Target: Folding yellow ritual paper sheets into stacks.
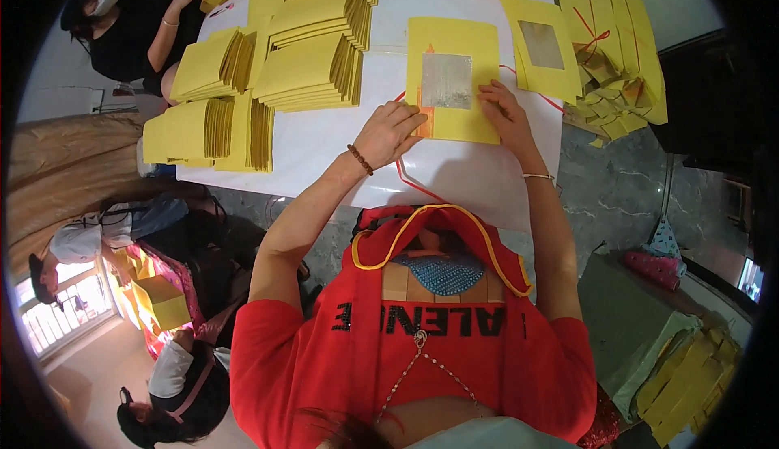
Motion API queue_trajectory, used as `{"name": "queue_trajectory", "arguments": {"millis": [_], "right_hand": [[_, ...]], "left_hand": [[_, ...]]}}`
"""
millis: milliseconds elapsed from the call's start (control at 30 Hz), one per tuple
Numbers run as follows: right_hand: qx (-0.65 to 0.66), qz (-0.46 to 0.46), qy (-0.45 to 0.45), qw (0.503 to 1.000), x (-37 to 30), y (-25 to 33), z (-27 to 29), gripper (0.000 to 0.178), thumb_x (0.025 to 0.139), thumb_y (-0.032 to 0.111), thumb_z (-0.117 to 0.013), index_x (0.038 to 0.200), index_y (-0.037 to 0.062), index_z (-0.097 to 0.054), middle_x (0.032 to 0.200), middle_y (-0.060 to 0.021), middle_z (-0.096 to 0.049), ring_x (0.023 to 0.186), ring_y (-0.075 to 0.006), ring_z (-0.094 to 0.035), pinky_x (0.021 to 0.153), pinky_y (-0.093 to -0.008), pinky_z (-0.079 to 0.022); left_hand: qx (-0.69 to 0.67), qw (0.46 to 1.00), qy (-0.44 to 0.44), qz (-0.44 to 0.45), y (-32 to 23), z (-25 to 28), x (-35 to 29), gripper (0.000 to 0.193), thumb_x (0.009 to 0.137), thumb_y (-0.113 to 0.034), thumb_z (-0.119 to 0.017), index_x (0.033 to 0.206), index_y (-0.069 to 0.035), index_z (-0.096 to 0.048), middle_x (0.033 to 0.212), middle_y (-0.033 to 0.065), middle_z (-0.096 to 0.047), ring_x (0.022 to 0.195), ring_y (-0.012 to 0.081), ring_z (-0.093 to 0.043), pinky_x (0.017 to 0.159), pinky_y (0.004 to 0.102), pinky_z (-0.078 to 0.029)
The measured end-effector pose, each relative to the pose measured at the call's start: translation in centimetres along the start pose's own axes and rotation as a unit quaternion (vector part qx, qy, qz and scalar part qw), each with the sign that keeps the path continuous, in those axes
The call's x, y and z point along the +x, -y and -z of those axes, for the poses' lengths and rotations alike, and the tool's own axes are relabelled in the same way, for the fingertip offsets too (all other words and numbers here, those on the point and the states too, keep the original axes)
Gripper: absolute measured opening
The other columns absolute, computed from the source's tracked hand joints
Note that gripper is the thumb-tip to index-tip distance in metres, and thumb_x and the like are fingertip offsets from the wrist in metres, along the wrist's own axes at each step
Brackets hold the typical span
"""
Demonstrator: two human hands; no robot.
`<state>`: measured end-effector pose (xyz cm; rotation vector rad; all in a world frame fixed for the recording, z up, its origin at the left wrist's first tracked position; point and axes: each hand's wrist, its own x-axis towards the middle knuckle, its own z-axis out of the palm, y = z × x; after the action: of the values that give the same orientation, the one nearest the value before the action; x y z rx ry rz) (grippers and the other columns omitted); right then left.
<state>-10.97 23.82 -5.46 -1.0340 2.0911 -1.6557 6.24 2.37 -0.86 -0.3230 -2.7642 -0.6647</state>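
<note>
In front of me on the white-covered table lies a yellow joss paper sheet (454, 124) with a silver foil rectangle in its middle and an orange smear along its left side. My left hand (388, 134) grips its lower left edge, fingers bent over the orange strip; the thumb is hard to make out. At the right edge, my right hand (506, 118) rests with fingers apart, touching the paper. A red ribbon (415, 181) runs out from under the sheet toward me. Beyond my right hand lies another foil-marked yellow sheet (568, 75).
Thick folded yellow stacks (308, 71) fill the table's left side. A ribbon-tied yellow bundle (629, 10) and loose yellow pieces (608, 104) are at the right. One masked person (122, 43) handles yellow paper at far left; other people sit lower left. Yellow paper (686, 384) lies lower right.
</note>
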Motion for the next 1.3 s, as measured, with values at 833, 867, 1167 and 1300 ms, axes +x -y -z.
{"name": "queue_trajectory", "arguments": {"millis": [833, 867, 1167, 1300], "right_hand": [[0.197, -0.129, -0.068, 0.970, 0.4, 0.5, -0.4, 0.042, 0.098, 0.030, -0.038, 0.095, -0.0037, -0.064, 0.123, -0.0161, -0.052, 0.121, -0.0191, -0.042, 0.100, -0.0289, -0.031], [0.197, -0.129, -0.069, 0.969, 0.3, 0.0, -0.3, 0.042, 0.098, 0.030, -0.038, 0.095, -0.0037, -0.064, 0.123, -0.0161, -0.052, 0.121, -0.0191, -0.042, 0.100, -0.0289, -0.031], [0.242, -0.132, -0.041, 0.960, 0.2, -0.7, 0.6, 0.046, 0.098, 0.035, -0.035, 0.102, -0.0017, -0.063, 0.129, -0.0145, -0.047, 0.125, -0.0204, -0.038, 0.103, -0.0308, -0.029], [0.144, -0.095, 0.098, 0.980, 0.1, 0.0, 2.5, 0.051, 0.084, 0.027, -0.060, 0.125, -0.0013, -0.047, 0.138, -0.0127, -0.039, 0.129, -0.0207, -0.033, 0.106, -0.0312, -0.026]], "left_hand": [[-0.151, 0.967, -0.030, 0.201, 0.9, 1.1, 1.7, 0.020, 0.089, -0.020, -0.052, 0.093, -0.004, -0.063, 0.075, 0.0166, -0.062, 0.070, 0.0315, -0.059, 0.065, 0.0390, -0.047], [-0.168, 0.960, -0.020, 0.223, 1.0, 1.1, 1.9, 0.021, 0.088, -0.021, -0.052, 0.093, -0.004, -0.063, 0.075, 0.0168, -0.062, 0.070, 0.0312, -0.059, 0.065, 0.0385, -0.047], [-0.196, 0.953, 0.000, 0.230, 1.3, 1.2, 1.9, 0.023, 0.088, -0.021, -0.053, 0.091, -0.001, -0.062, 0.073, 0.0165, -0.061, 0.068, 0.0268, -0.059, 0.063, 0.0360, -0.047], [-0.254, 0.925, 0.003, 0.282, 1.9, 0.8, 2.0, 0.024, 0.089, -0.021, -0.053, 0.090, 0.001, -0.062, 0.065, 0.0123, -0.059, 0.057, 0.0174, -0.055, 0.055, 0.0312, -0.045]]}}
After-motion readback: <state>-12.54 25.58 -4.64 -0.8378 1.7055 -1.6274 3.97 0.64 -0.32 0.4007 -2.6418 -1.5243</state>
